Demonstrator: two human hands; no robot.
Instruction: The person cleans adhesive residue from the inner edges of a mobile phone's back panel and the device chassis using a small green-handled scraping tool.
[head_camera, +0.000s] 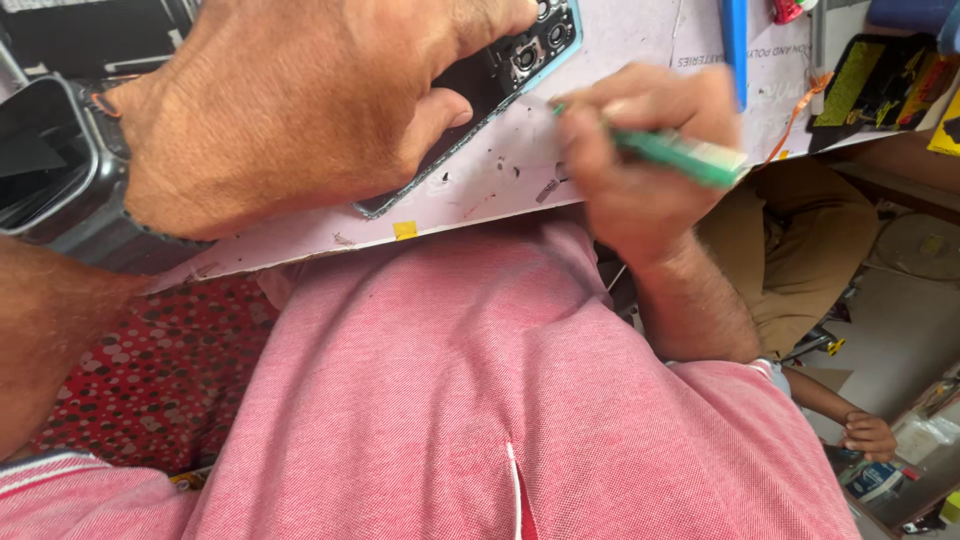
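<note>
The head camera looks steeply down over a pink polo shirt (480, 400) to a pale work board (620, 40) that fills the top of the frame. The board's near edge runs slantwise from lower left to upper right, just above the shirt, with a small yellow sticker (404, 229) on it. The bare strip of board between the phone and that edge is narrow; more bare board lies beyond the right hand, toward the top of the frame. A blue strip (735, 45) stands up near the top right, and a black and yellow case (880, 85) lies at the board's far right corner.

An opened smartphone (500, 75) lies slantwise on the board with its back off, its camera lenses showing near the top edge and its pale blue frame running down toward the near edge.

The left hand (290, 110) lies over the phone, curled down on it and pressing it to the board, thumb against the phone's near side. A wristwatch (50, 155) with a large dark face sits on that wrist at the frame's left edge.

The right hand (640, 160) is closed in a pinch on a green-handled tool (680, 155); the handle sticks out to the right and the tip points left, just beside the phone's long edge. Whether the tip touches the phone cannot be told.

Right of the board, lower down, another person in brown trousers (800, 240) sits, with a hand (868, 436) low at the right. A red dotted cloth (150, 370) shows at lower left.
</note>
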